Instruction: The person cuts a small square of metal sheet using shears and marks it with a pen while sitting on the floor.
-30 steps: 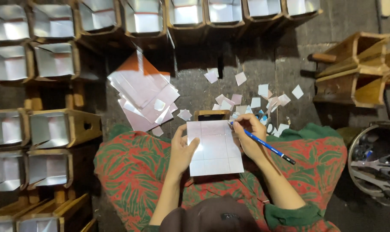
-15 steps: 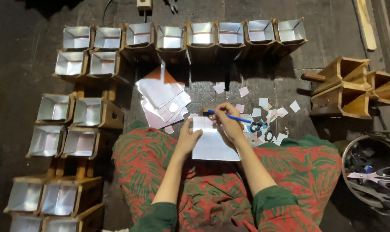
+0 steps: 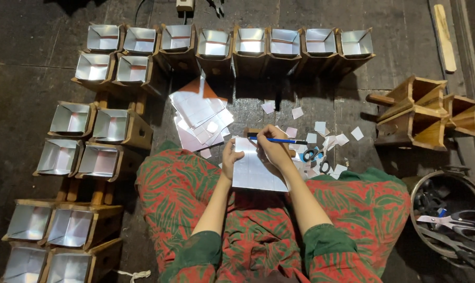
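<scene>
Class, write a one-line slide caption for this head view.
Right hand draws with blue pen on sheet steadied by left hand.

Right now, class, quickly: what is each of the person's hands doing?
Left hand: open, pressing flat on the white sheet, holding nothing.
Right hand: closed around a blue pen, tip towards the sheet.

At frame centre, the right hand (image 3: 273, 149) holds a blue pen (image 3: 277, 140) over a white gridded sheet (image 3: 256, 175), which the left hand (image 3: 231, 157) presses down at its left edge. Scissors (image 3: 315, 157) lie just right among paper scraps (image 3: 342, 139). Foil-lined wooden boxes (image 3: 214, 44) fill the top and left of the floor (image 3: 17, 84).
</scene>
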